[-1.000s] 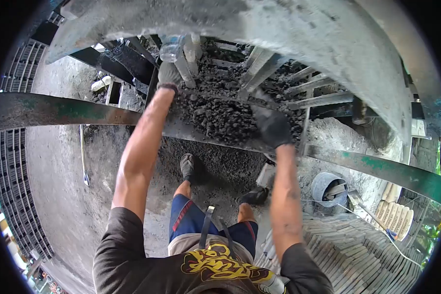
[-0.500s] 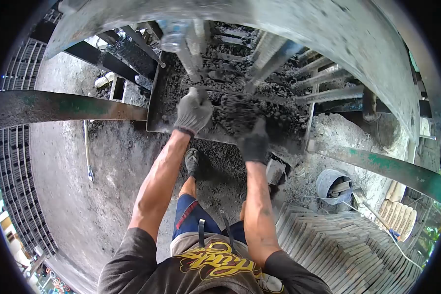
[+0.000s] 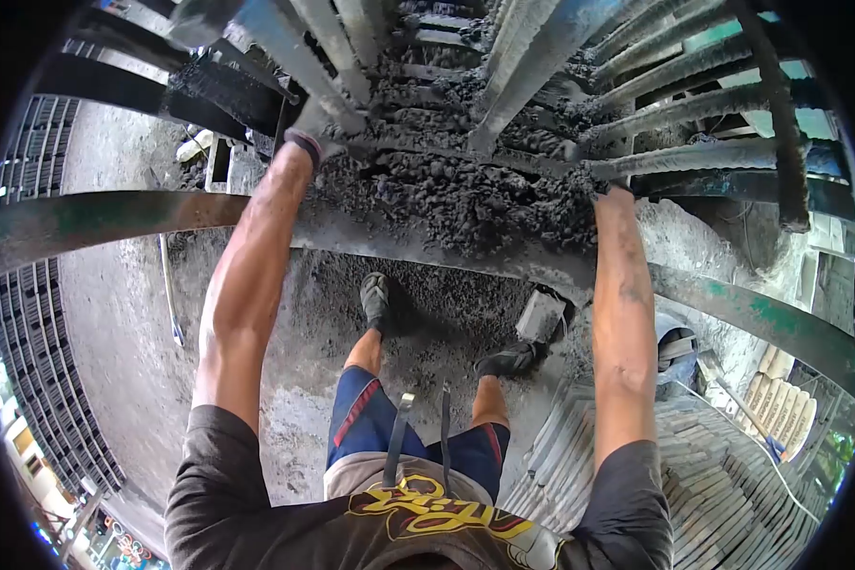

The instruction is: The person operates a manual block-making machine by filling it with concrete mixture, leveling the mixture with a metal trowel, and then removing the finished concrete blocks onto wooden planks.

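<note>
My left hand [image 3: 321, 123], in a pale glove, reaches the left end of a metal tray [image 3: 399, 251]; its fingers blur into the bars and I cannot make out their shape. At the tray's right end, my right hand [image 3: 600, 180] in a dark glove is mostly hidden against dark clumps. Loose, dark, crumbly material [image 3: 475, 204] lies in the tray between my hands. More of it clings to the slats behind. Upright metal bars [image 3: 522, 76] rise above the material.
Green-stained metal strips [image 3: 114, 220] [image 3: 769, 318] run to both sides. A pale block [image 3: 541, 315] sits beside my foot on the floor. Stacked flat slabs [image 3: 712, 465] and a bucket [image 3: 674, 347] are at the right. A rack [image 3: 38, 351] stands at the far left.
My hands have moved apart and forward, to the left and right ends of the tray. The pale curved panel across the top has left the view, exposing more bars.
</note>
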### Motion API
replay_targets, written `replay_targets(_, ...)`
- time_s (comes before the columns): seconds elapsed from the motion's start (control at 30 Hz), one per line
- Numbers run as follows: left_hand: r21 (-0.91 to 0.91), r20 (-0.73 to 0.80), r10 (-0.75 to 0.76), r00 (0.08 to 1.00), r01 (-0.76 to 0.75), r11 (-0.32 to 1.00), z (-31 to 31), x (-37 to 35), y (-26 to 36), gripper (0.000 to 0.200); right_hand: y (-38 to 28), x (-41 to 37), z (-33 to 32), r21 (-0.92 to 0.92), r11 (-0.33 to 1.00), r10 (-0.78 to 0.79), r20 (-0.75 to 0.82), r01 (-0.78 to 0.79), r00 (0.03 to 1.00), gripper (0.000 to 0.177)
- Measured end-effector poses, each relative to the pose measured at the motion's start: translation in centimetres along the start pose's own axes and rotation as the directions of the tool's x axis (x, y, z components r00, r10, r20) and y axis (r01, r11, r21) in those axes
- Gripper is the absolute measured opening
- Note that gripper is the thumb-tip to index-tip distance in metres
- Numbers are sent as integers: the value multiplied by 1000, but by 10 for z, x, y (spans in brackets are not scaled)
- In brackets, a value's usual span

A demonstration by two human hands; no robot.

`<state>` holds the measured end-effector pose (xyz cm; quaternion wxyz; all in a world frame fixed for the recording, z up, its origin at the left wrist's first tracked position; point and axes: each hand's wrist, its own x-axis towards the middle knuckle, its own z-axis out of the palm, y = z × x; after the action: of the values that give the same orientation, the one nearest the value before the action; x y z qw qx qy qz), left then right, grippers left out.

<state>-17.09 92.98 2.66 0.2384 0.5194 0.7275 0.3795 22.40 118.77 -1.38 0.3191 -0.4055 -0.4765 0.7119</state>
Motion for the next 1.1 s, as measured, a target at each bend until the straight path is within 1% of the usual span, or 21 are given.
replay_targets(0.07,103,196,-119,973,100,990,30,-9,54,48,13,-40,-1,-485,853,-206,28,193,978,36)
replay_targets(0.13,221,204,-31,979,-15,975,67,-14,79,45,13,-94,13,-832,441,-371,171,335,913,36)
replay_targets(0.17,283,357,-255,899,155,946,70,-15,127,40,12,-119,26,-914,170,-421,271,369,866,35)
replay_targets(0.2,373,476,-460,750,302,877,63,-23,170,36,18,-143,48,-923,153,-504,234,353,831,36)
replay_targets(0.23,371,470,-457,755,301,879,63,-43,175,36,23,-168,70,-932,140,-583,195,334,789,37)
replay_targets(0.27,127,360,-366,858,344,930,67,-62,167,37,28,-182,103,-907,264,-573,127,329,810,37)
replay_targets(0.3,-122,214,-301,929,331,936,73,-80,154,39,33,-197,136,-865,384,-560,58,321,826,39)
replay_targets(0.33,-38,-120,-12,993,7,999,71,-102,123,43,31,-206,160,-865,389,-441,125,315,889,40)
replay_targets(0.4,-77,-504,-79,860,46,996,53,-145,106,49,42,-202,187,-791,488,-397,175,368,901,41)
replay_targets(0.5,-61,-438,-306,845,312,948,15,-150,69,49,21,-209,154,-648,697,-305,123,309,945,45)
replay_targets(0.53,-8,-478,-102,872,112,994,19,-138,47,47,13,-208,112,-883,-128,-607,430,452,668,46)
replay_targets(0.57,-52,-337,-238,911,234,971,17,-118,70,45,3,-205,85,-906,309,-489,110,290,865,45)
replay_targets(0.6,-55,-182,-364,914,360,931,13,-98,94,42,-7,-202,58,-749,662,-295,-227,26,928,44)
replay_targets(0.63,-452,3,-469,883,420,787,44,-84,49,36,-10,-185,43,-812,582,-320,-275,-41,907,43)
replay_targets(0.67,-190,135,-414,900,434,881,35,-76,97,34,-14,-167,29,-858,500,-344,-321,-117,882,42)
replay_targets(0.73,-137,141,-299,944,318,938,56,-80,74,39,9,-118,22,-975,-33,-251,223,222,942,43)
replay_targets(0.77,-142,-90,-220,971,206,968,49,-94,91,39,14,-103,25,-913,-193,-169,391,359,905,43)
replay_targets(0.83,-101,-392,-166,905,137,985,37,-127,112,44,22,-93,52,-778,-240,-440,620,580,650,44)
replay_targets(0.97,23,-464,-314,828,366,930,3,-170,88,54,-11,-23,71,-888,-74,-452,435,454,778,43)
replay_targets(1.03,162,-336,-553,763,625,764,-6,-157,90,53,-9,6,90,-943,-40,-456,310,329,834,42)
replay_targets(1.1,345,-335,-410,848,515,784,-3,-128,40,48,-13,11,93,-960,-22,-451,258,278,854,42)
